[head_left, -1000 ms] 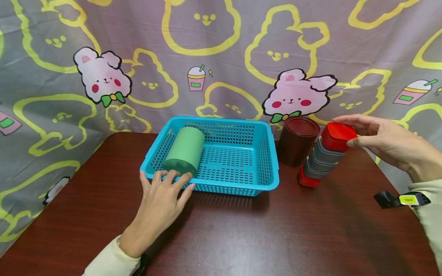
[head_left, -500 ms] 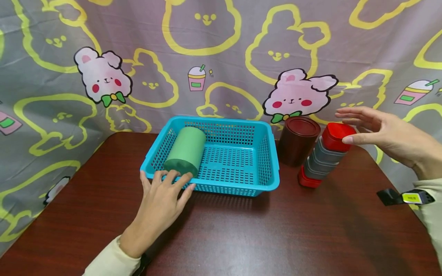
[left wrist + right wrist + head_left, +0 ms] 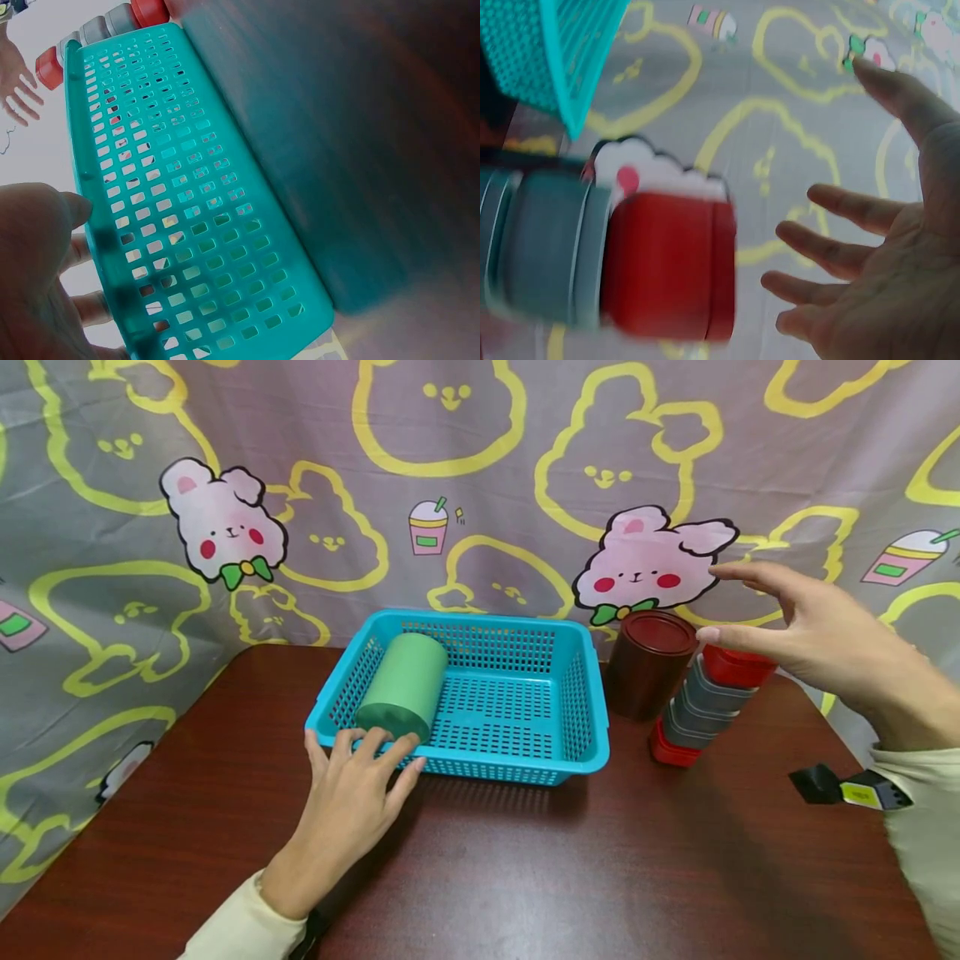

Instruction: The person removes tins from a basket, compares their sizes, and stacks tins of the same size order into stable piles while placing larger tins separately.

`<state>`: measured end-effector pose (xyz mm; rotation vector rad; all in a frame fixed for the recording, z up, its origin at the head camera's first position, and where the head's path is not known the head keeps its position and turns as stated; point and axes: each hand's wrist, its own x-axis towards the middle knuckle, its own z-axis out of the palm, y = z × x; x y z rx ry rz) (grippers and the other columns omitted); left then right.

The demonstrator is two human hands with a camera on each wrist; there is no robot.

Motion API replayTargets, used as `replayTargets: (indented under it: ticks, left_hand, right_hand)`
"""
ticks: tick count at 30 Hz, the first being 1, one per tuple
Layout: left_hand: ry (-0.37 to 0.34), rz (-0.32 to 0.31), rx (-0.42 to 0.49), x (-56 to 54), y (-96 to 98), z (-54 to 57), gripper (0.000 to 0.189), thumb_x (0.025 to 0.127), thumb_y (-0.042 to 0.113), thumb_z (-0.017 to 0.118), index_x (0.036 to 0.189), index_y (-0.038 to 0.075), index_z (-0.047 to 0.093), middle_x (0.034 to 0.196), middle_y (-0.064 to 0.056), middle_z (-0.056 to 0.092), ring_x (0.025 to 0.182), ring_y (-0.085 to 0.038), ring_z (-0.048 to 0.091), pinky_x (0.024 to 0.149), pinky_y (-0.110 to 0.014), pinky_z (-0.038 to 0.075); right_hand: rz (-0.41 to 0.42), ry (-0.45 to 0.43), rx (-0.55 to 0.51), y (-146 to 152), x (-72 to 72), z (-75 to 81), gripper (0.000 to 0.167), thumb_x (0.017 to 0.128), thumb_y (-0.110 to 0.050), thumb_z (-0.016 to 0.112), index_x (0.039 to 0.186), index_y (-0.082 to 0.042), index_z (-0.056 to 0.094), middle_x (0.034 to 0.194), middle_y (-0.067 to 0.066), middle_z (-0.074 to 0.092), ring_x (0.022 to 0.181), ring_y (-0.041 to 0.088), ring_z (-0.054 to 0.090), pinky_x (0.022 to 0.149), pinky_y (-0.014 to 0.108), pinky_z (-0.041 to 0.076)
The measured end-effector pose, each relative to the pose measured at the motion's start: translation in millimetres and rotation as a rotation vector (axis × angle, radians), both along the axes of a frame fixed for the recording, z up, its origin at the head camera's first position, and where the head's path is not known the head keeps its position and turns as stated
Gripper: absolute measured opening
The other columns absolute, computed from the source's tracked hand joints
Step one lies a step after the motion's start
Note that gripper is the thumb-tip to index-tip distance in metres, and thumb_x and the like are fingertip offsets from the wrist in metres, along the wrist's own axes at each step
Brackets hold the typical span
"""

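My left hand (image 3: 345, 797) grips the near rim of a blue plastic basket (image 3: 487, 760), its fingers over the edge by the left corner. In the left wrist view the thumb lies along the rim of the basket (image 3: 195, 180). A green cylinder (image 3: 405, 681) lies on its side in the basket's left part. My right hand (image 3: 832, 643) is held in the air, thumb and fingers spread, above a stack of red and grey square containers (image 3: 705, 702). Its thumb tip appears near the lid of a dark brown canister (image 3: 648, 668). In the right wrist view, nothing is between the fingers.
The canister stands between the basket and the container stack, near the back of the dark wooden table (image 3: 480, 860). A patterned cloth (image 3: 480, 485) hangs behind and at the sides.
My right hand has let go of the stack's red top, opened wider, and risen leftward toward the brown canister. The left hand and basket stay in place.
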<state>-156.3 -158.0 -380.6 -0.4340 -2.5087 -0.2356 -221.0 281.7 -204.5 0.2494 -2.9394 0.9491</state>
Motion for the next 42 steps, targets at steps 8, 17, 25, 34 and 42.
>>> replayTargets:
  ticks: [8,17,25,34,42]
  left_hand:
    - [0.008,-0.008,0.003,-0.5,-0.1,0.5,0.030,0.099,0.041,0.067,0.120,0.022,0.075,0.105,-0.012,0.072,0.106,-0.048,0.062,0.100,-0.089,0.023]
    - [0.032,-0.015,0.000,-0.6,-0.2,-0.8,0.029,0.099,0.040,0.068,0.120,0.021,0.075,0.105,-0.012,0.072,0.103,-0.047,0.062,0.098,-0.090,0.024]
    - [0.020,-0.009,-0.001,-0.8,0.6,0.7,0.028,0.100,0.039,0.068,0.120,0.021,0.075,0.105,-0.012,0.072,0.105,-0.049,0.062,0.098,-0.091,0.024]
    - [0.026,-0.007,-0.008,-0.8,-0.1,-0.4,0.029,0.099,0.040,0.069,0.120,0.021,0.075,0.104,-0.012,0.072,0.105,-0.048,0.062,0.098,-0.091,0.025]
    - [0.023,-0.008,-0.020,-1.0,-0.2,0.1,0.029,0.099,0.040,0.068,0.121,0.022,0.075,0.105,-0.011,0.071,0.105,-0.048,0.063,0.098,-0.091,0.024]
  right_hand:
    - [0.075,0.074,0.005,-50,3.2,7.7,0.083,0.094,-0.050,0.076,0.164,-0.037,0.034,0.174,0.007,0.025,0.156,0.041,0.024,0.116,0.075,0.025]
    - [0.234,0.172,0.010,-120,-13.1,-9.4,0.078,0.098,-0.036,0.073,0.164,-0.016,0.037,0.168,0.012,0.037,0.151,0.038,0.036,0.120,0.066,0.033]
    - [0.236,0.209,-0.021,-170,-40.7,-37.3,0.078,0.100,-0.039,0.070,0.165,-0.014,0.034,0.169,0.012,0.034,0.155,0.034,0.033,0.121,0.063,0.036]
    - [0.209,0.275,0.058,-218,-61.9,-62.3,0.076,0.102,-0.045,0.065,0.165,-0.015,0.034,0.168,0.016,0.034,0.156,0.036,0.032,0.122,0.058,0.037]
    - [0.214,0.289,0.163,-260,-77.2,-69.9,0.076,0.103,-0.051,0.062,0.164,-0.014,0.035,0.168,0.019,0.033,0.156,0.039,0.032,0.117,0.061,0.042]
